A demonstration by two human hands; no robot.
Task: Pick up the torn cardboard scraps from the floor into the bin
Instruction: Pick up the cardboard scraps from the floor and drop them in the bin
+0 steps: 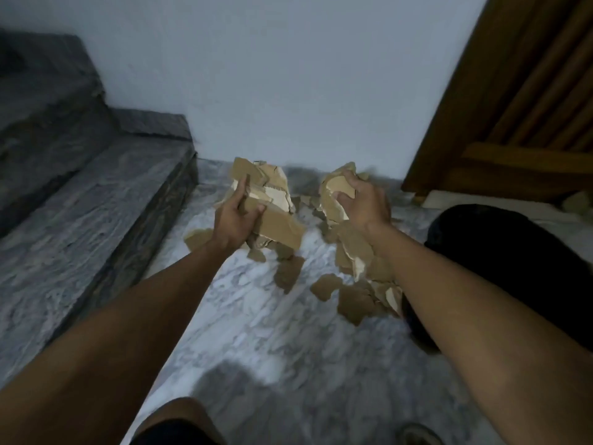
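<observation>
Now both hands' fingers clutch cardboard scraps.

The left hand grips a cardboard bundle; the right hand clutches another bundle. Loose scraps lie below them on the marble floor.

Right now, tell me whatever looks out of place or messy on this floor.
Torn cardboard scraps lie scattered over the marble floor near the wall. The left hand grips one bundle, the right hand another. One stray scrap sits by the wooden door.
</observation>
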